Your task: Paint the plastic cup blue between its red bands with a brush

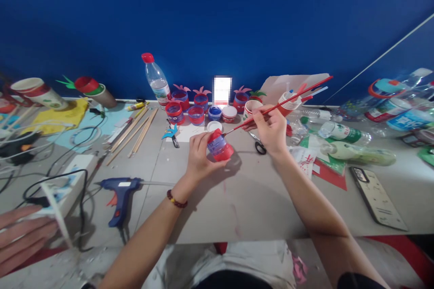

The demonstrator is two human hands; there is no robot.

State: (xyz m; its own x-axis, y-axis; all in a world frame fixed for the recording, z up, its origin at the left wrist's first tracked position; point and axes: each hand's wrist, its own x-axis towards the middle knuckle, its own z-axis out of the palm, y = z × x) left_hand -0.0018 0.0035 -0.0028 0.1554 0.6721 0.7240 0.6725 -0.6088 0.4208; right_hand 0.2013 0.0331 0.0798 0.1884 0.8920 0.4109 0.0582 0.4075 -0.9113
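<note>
My left hand grips a small cup painted red at both ends with a blue-purple band round its middle; it is tilted. Between the fingers of my right hand is a long red paintbrush, its tip at the cup's upper rim. A second red handle seems to lie along it in that hand. Behind the cup stand an open jar of blue paint, a jar with a white lid and a loose white lid. Several red and blue painted cups stand near them.
Black-handled scissors lie beside my right wrist. A blue glue gun, wooden sticks and a power strip are at left, near another person's hand. Plastic bottles and a phone occupy the right.
</note>
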